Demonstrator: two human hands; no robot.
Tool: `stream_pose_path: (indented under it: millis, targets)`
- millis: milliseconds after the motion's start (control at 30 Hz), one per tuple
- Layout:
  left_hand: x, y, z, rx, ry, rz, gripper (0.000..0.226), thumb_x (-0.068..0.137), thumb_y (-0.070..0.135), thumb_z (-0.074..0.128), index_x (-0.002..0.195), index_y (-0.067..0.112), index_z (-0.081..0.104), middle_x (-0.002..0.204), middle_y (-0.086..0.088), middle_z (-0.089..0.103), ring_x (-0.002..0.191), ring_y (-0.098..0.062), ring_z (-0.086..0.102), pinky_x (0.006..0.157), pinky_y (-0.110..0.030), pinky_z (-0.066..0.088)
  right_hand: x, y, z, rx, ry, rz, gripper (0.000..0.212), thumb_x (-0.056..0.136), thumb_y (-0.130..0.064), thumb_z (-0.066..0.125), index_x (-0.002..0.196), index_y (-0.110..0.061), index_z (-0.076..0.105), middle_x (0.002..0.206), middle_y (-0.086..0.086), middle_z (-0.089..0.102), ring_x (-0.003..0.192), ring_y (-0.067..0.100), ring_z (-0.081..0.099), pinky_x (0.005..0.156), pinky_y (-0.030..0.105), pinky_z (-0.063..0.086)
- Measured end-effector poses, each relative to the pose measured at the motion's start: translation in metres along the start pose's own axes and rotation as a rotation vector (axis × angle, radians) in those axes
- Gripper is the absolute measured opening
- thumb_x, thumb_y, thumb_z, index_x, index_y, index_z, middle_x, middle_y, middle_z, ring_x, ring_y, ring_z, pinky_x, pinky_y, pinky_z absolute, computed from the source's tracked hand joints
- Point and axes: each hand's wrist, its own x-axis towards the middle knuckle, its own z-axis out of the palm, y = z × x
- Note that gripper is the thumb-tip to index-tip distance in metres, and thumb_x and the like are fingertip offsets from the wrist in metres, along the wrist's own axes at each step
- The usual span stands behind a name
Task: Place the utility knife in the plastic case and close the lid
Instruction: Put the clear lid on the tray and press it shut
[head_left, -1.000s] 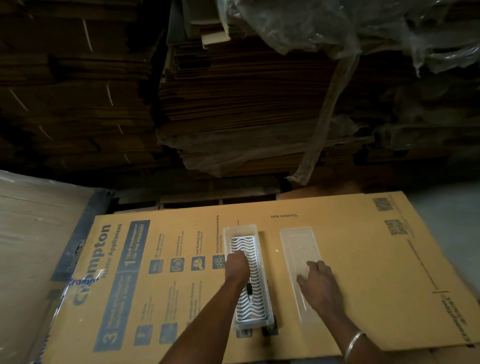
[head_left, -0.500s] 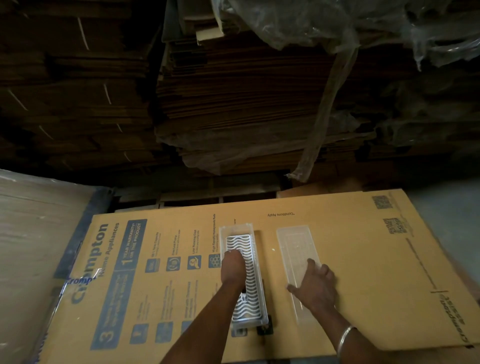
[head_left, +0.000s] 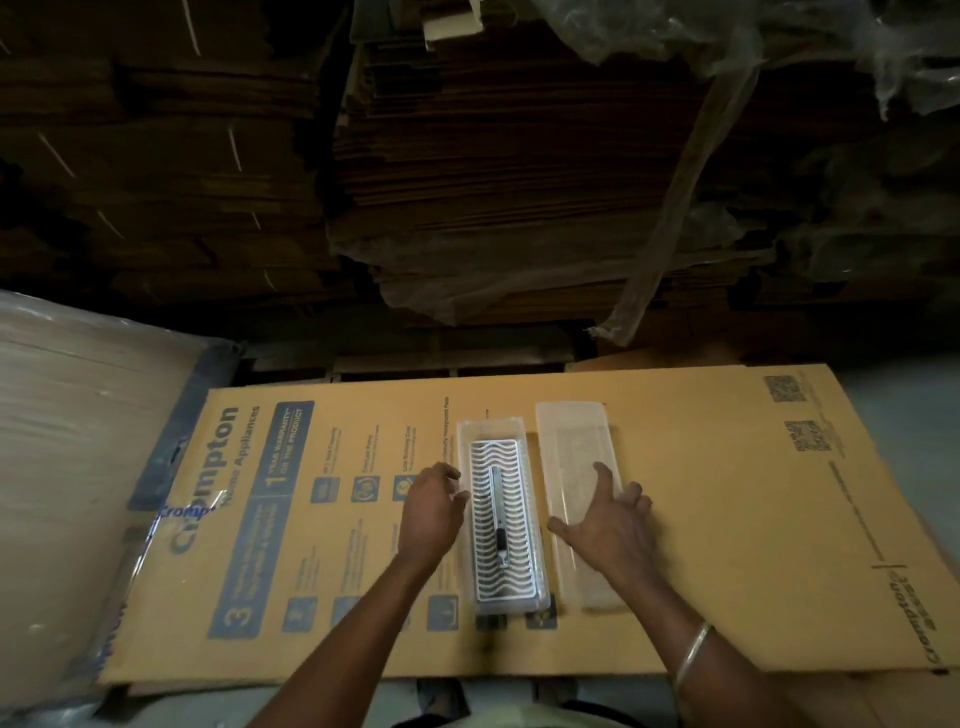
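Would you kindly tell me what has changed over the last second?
The left hand let go of the knife and moved left off the case. The knife now lies uncovered in it. The right hand spread its fingers over the lid. Case and lid stayed put.

Both your forearms reach forward from the bottom edge. Your left hand (head_left: 434, 512) is loosely curled, fingers bent, holding nothing. Your right hand (head_left: 610, 525) is spread wide, palm down, fingers splayed, with a bangle (head_left: 691, 656) on its wrist.
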Motion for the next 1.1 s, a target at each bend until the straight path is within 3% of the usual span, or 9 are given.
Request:
stream_pose_path:
  millis: [133,300,467,567,700,833,967,1100]
  targets:
    - [-0.012,-0.024,-0.007,-0.085,-0.048,0.009,0.029,0.096,0.034,0.064,0.119,0.016,0.061,0.096,0.001,0.064,0.075,-0.015,0.063,0.063,-0.028,0.044,-0.018,-0.036,0.004,0.01,-0.032,-0.052,0.115,0.063,-0.081,0.065,0.151,-0.031,0.009,0.141,0.019,0.028,0.125,0.036,0.034,0.088,0.045,0.049]
    - [-0.032,-0.043,-0.008,-0.217,-0.249,-0.157,0.025,0.099,0.041,0.053,0.108,0.02,0.064,0.1,0.002,0.071,0.085,-0.018,0.07,0.08,-0.038,0.055,-0.032,-0.078,0.019,-0.043,-0.058,-0.114,0.116,0.066,-0.081,0.063,0.152,-0.031,0.005,0.146,0.021,0.021,0.13,0.037,0.029,0.088,0.043,0.05]
    - [-0.054,-0.039,-0.015,-0.582,-0.516,-0.383,0.032,0.1,0.032,0.053,0.102,0.003,0.066,0.085,-0.009,0.069,0.063,-0.013,0.063,0.061,-0.027,0.053,-0.032,-0.1,0.035,-0.109,-0.076,-0.117,0.117,0.067,-0.08,0.062,0.155,-0.03,0.004,0.14,0.02,0.024,0.125,0.035,0.03,0.088,0.041,0.048]
    - [-0.06,-0.048,-0.014,-0.496,-0.6,-0.339,0.054,0.077,0.052,0.078,0.104,0.008,0.065,0.081,-0.005,0.077,0.062,-0.012,0.067,0.063,-0.028,0.053,-0.031,-0.104,0.044,-0.147,-0.094,-0.105,0.119,0.065,-0.08,0.062,0.155,-0.03,0.003,0.137,0.018,0.026,0.122,0.033,0.031,0.085,0.039,0.049]
    - [-0.062,-0.056,-0.009,-0.444,-0.68,-0.319,0.071,0.059,0.045,0.093,0.108,0.008,0.059,0.088,-0.015,0.079,0.069,-0.02,0.071,0.071,-0.043,0.06,-0.032,-0.107,0.048,-0.184,-0.09,-0.095,0.12,0.066,-0.08,0.062,0.156,-0.028,0.001,0.137,0.017,0.026,0.122,0.032,0.031,0.084,0.038,0.048]
    - [-0.061,-0.055,-0.01,-0.429,-0.715,-0.283,0.061,0.064,0.036,0.094,0.105,0.011,0.056,0.077,-0.006,0.075,0.059,-0.016,0.065,0.065,-0.038,0.056,-0.033,-0.108,0.048,-0.199,-0.1,-0.087,0.121,0.067,-0.081,0.061,0.156,-0.028,-0.001,0.137,0.017,0.026,0.122,0.032,0.031,0.084,0.037,0.048]
    - [-0.058,-0.055,-0.014,-0.409,-0.751,-0.283,0.061,0.068,0.034,0.091,0.11,0.01,0.056,0.085,-0.007,0.077,0.07,-0.019,0.069,0.071,-0.042,0.058,-0.031,-0.107,0.048,-0.211,-0.105,-0.089,0.12,0.068,-0.083,0.058,0.156,-0.027,-0.001,0.138,0.018,0.026,0.122,0.032,0.032,0.086,0.038,0.049]
    - [-0.059,-0.05,-0.015,-0.283,-0.726,-0.215,0.059,0.07,0.045,0.087,0.111,0.016,0.056,0.09,-0.007,0.079,0.074,-0.023,0.073,0.07,-0.039,0.058,-0.031,-0.108,0.05,-0.197,-0.089,-0.083,0.121,0.067,-0.084,0.057,0.156,-0.025,0.001,0.138,0.018,0.027,0.122,0.033,0.033,0.088,0.038,0.048]
